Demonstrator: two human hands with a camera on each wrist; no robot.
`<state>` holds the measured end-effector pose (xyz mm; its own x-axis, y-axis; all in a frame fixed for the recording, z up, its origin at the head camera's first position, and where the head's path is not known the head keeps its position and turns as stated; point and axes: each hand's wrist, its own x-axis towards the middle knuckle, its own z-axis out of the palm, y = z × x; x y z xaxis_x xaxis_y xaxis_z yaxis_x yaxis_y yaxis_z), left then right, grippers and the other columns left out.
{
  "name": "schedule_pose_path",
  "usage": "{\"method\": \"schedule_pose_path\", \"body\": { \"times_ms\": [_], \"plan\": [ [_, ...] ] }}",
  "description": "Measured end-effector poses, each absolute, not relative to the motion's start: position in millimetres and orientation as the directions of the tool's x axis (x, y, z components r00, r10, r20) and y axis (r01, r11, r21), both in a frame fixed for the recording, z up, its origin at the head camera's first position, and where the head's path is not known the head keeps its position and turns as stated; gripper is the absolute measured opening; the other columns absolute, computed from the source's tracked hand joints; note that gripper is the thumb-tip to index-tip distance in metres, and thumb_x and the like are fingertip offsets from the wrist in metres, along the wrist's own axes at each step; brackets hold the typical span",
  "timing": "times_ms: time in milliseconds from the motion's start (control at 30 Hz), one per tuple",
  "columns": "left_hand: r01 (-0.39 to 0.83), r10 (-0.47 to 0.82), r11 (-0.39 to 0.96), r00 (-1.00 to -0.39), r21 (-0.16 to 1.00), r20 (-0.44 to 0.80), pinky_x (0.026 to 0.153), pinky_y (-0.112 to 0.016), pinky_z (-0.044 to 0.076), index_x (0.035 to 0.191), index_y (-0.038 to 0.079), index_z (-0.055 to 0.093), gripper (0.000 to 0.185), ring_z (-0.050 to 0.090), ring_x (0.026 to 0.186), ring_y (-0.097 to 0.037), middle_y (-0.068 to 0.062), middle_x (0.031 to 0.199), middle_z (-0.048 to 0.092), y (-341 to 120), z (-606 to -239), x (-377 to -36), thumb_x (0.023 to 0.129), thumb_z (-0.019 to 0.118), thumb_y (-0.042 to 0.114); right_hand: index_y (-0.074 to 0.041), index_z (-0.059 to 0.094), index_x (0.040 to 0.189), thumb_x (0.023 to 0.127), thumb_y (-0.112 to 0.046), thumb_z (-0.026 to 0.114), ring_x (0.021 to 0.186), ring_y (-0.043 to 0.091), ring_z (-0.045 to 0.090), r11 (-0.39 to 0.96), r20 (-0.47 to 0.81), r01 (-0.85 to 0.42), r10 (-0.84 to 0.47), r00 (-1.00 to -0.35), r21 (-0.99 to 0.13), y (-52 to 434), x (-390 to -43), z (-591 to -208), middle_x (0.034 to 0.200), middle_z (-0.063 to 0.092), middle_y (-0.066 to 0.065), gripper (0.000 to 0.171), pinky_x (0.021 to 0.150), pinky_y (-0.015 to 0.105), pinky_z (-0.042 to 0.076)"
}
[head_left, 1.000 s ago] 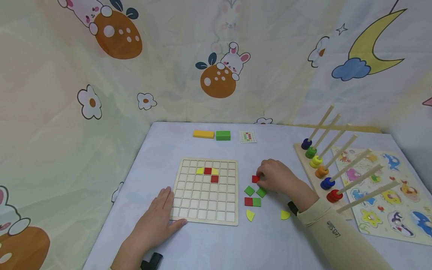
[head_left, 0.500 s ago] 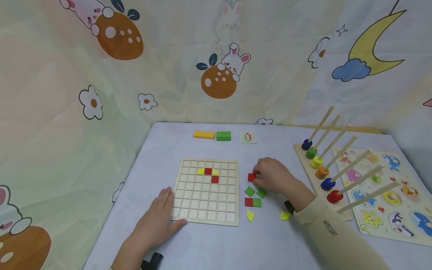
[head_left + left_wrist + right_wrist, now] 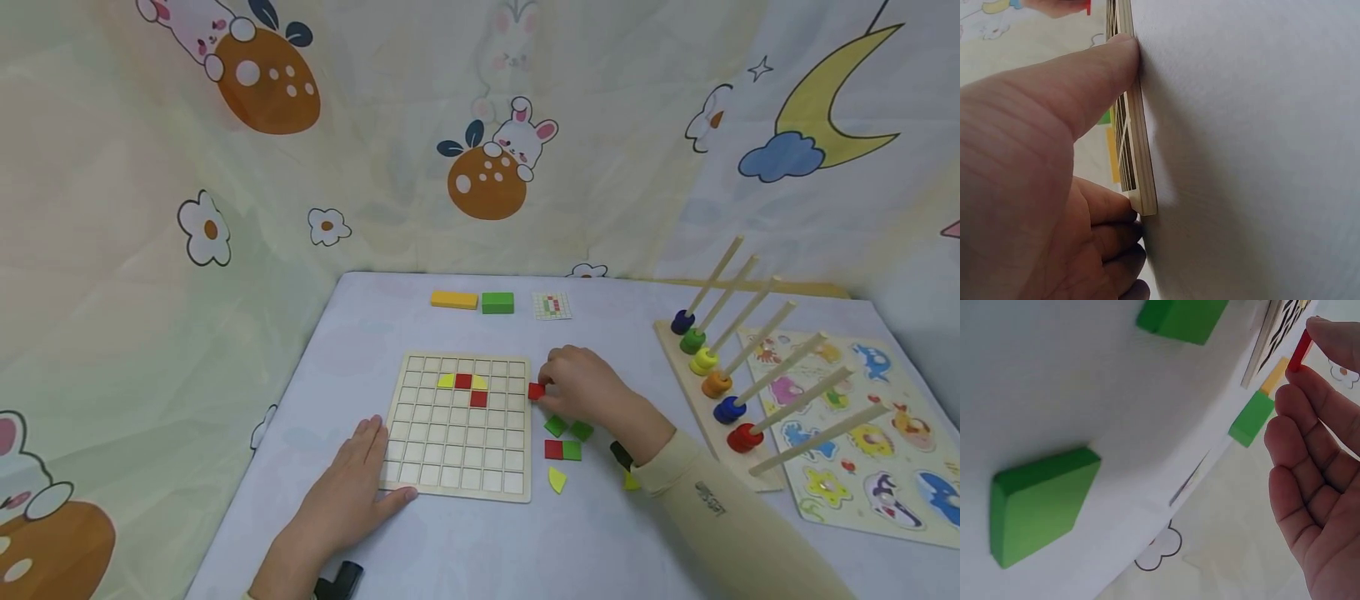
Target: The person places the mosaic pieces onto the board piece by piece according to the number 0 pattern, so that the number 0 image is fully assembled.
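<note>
A wooden grid board (image 3: 453,450) lies mid-table, with two red squares (image 3: 478,399) and two yellow quarter-round pieces (image 3: 446,381) in its upper cells. My left hand (image 3: 341,483) rests at the board's near left corner, its fingers along the left side and the thumb on the near edge; the left wrist view shows the thumb (image 3: 1094,72) touching that edge. Between thumb and forefinger my right hand (image 3: 588,385) pinches a red square tile (image 3: 536,391) at the board's right edge. In the right wrist view this red tile (image 3: 1300,350) is seen edge-on, off the table.
Right of the board lie green tiles (image 3: 556,426), another red square (image 3: 553,450) and yellow quarter-rounds (image 3: 557,479). Behind are a yellow block (image 3: 453,299), a green block (image 3: 498,302) and a small pattern card (image 3: 552,306). A peg rack (image 3: 720,408) and picture puzzle board (image 3: 855,425) stand right.
My right hand has moved left with the red tile, from beside the loose pieces to the board's right edge. The left hand has stayed in place.
</note>
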<state>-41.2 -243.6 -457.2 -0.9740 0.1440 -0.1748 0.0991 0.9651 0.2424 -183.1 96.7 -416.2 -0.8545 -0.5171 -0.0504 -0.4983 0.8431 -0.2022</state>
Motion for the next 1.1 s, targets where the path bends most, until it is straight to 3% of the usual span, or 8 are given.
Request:
{"method": "schedule_pose_path", "body": {
  "times_ms": [533, 833, 1100],
  "plan": [
    [0.098, 0.144, 0.966, -0.972, 0.239, -0.186, 0.13, -0.057, 0.025, 0.163, -0.003, 0.025, 0.111, 0.014, 0.164, -0.039, -0.019, 0.175, 0.017, -244.2, -457.6, -42.2, 0.09, 0.071, 0.066, -0.015, 0.084, 0.096, 0.086, -0.031, 0.086, 0.081, 0.012, 0.055, 0.798, -0.015, -0.574, -0.586, -0.81, -0.183, 61.1, -180.5, -417.1, 0.087, 0.07, -0.005, 0.019, 0.083, 0.033, 0.053],
    [0.096, 0.143, 0.967, -0.971, 0.236, -0.19, 0.13, -0.057, 0.026, 0.164, -0.003, 0.025, 0.111, 0.014, 0.164, -0.039, -0.019, 0.175, 0.017, -244.7, -458.6, -42.0, 0.09, 0.07, 0.067, -0.014, 0.083, 0.091, 0.084, -0.02, 0.081, 0.085, 0.014, 0.058, 0.768, -0.023, -0.596, -0.618, -0.786, -0.234, 39.2, -176.3, -419.0, 0.09, 0.072, -0.003, 0.009, 0.086, 0.035, 0.053],
    [0.09, 0.138, 0.968, -0.971, 0.232, -0.197, 0.13, -0.057, 0.025, 0.164, -0.002, 0.024, 0.112, 0.014, 0.164, -0.039, -0.018, 0.176, 0.017, -244.3, -458.1, -42.6, 0.09, 0.07, 0.068, -0.016, 0.08, 0.084, 0.085, -0.029, 0.085, 0.076, 0.012, 0.052, 0.766, -0.035, -0.618, -0.632, -0.774, -0.178, 26.3, -173.0, -428.6, 0.077, 0.061, -0.007, 0.013, 0.08, 0.03, 0.05]
  ]
}}
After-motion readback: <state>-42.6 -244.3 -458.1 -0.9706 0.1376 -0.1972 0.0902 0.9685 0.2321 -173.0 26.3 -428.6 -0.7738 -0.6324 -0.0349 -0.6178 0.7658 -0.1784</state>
